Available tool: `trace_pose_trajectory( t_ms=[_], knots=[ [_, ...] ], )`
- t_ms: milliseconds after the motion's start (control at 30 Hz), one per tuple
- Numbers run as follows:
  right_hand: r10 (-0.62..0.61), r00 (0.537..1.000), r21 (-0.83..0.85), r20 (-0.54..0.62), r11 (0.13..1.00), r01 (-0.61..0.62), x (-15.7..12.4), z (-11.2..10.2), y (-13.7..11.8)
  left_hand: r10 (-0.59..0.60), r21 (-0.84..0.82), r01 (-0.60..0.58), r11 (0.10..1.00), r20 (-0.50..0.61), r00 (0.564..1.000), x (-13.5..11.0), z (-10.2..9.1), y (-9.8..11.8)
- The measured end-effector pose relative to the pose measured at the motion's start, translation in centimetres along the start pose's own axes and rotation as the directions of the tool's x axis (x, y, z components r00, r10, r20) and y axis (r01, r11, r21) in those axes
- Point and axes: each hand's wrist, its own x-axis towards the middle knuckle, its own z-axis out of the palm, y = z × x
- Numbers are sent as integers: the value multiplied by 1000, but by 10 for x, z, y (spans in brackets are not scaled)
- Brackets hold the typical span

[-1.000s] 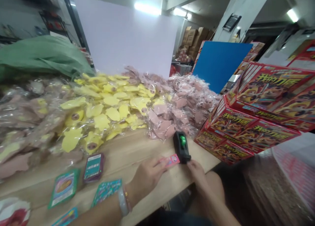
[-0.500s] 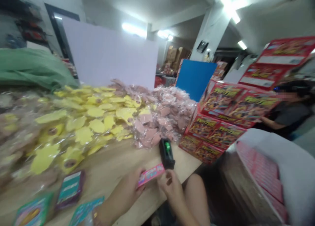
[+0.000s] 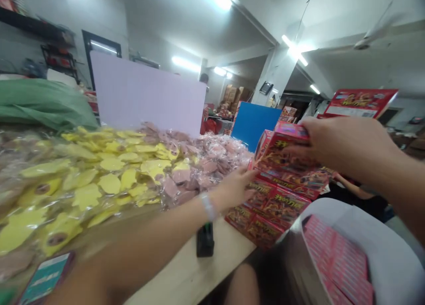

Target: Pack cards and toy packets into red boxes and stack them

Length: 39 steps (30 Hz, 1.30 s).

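My right hand (image 3: 338,139) grips a red printed box with a pink top (image 3: 282,153), which sits tilted at the top of a stack of similar red boxes (image 3: 268,210). My left hand (image 3: 235,189) reaches out with its fingers apart and nothing in them. Its fingertips are close to that stack, beside a heap of pink items in clear plastic bags (image 3: 195,172). Below my left forearm stands a black tape dispenser (image 3: 205,243) on the wooden table (image 3: 186,274).
Yellow items in clear bags (image 3: 106,183) cover the table's left side, and a teal card (image 3: 46,276) lies at the near edge. A white sack holding pink packs (image 3: 335,256) sits at lower right. Beyond the boxes is a co-worker's arm (image 3: 352,192).
Both hands have moved from the table's near edge out to the red boxes, and my right hand now grips one. The pink card is out of sight, and the view has tilted upward.
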Motion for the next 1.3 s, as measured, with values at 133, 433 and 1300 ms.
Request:
trace_pose_trajectory(
  t_ms=[133,433,1300],
  knots=[
    [-229,952,-214,202,938,271,63,-2,-4,101,21,-100,995,-71,992,83,48,30],
    [-184,937,-118,298,966,228,99,51,-12,234,-17,-237,971,-120,965,93,64,10],
    [-403,889,-222,217,867,447,78,29,-42,200,-34,-217,976,-268,942,82,86,12]
  ],
)
